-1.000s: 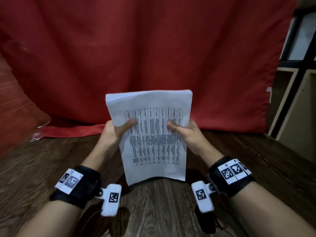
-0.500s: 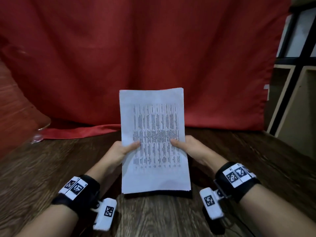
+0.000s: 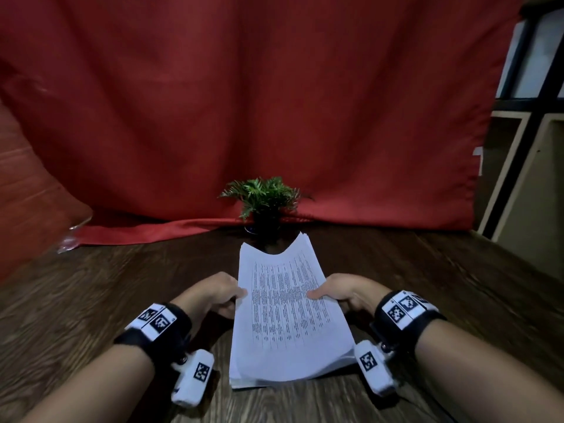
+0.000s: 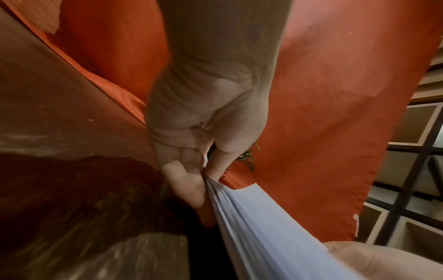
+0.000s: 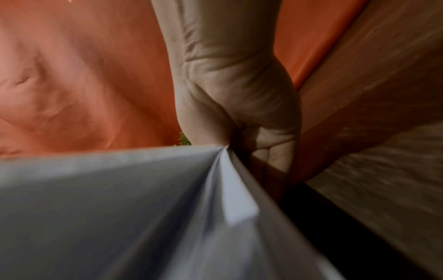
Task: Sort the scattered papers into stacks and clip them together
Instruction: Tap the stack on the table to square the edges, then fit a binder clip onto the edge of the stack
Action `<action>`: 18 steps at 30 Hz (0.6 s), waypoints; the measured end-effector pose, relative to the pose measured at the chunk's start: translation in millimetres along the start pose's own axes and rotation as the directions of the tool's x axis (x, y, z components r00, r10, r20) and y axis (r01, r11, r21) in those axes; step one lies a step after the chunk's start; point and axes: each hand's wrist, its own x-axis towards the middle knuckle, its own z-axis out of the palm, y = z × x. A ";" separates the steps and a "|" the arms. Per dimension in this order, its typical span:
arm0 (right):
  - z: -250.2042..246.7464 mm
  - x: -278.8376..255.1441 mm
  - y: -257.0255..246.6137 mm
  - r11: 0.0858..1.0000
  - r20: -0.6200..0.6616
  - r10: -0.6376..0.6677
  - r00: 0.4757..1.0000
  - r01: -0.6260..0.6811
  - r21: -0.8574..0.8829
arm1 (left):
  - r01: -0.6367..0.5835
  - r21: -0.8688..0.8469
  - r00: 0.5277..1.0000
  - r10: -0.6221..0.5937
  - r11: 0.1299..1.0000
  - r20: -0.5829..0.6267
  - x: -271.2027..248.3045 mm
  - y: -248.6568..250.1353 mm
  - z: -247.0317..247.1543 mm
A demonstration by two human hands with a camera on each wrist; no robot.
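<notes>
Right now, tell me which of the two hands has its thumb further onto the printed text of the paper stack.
The right hand: its thumb lies over the printed columns of the paper stack, while the left hand only pinches the blank margin.

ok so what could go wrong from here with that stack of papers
The left hand and right hand pinch the paper stack only at its side edges; its near sheets are fanning, so they may slip out of line. Its far edge sags close to the potted plant and might bump it.
</notes>
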 end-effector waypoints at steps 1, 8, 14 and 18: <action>-1.5 2.0 -3.6 1.000 -0.025 -0.003 1.000 0.003 -0.020 | 0.005 0.023 1.000 -0.005 1.000 -0.018 4.7 1.1 -1.6; -4.6 9.4 -12.6 1.000 -0.098 -0.016 0.995 0.015 -0.008 | 0.040 0.061 0.998 -0.037 0.997 -0.041 8.5 6.1 -8.8; -4.0 15.8 -17.7 0.999 -0.107 -0.007 0.994 0.002 -0.043 | 0.037 0.060 0.999 -0.036 0.998 -0.013 13.5 16.7 -15.4; -8.4 1.3 -22.9 0.980 -0.183 -0.118 0.976 0.085 -0.181 | 0.015 0.195 0.997 0.000 0.981 -0.081 22.6 13.3 -9.1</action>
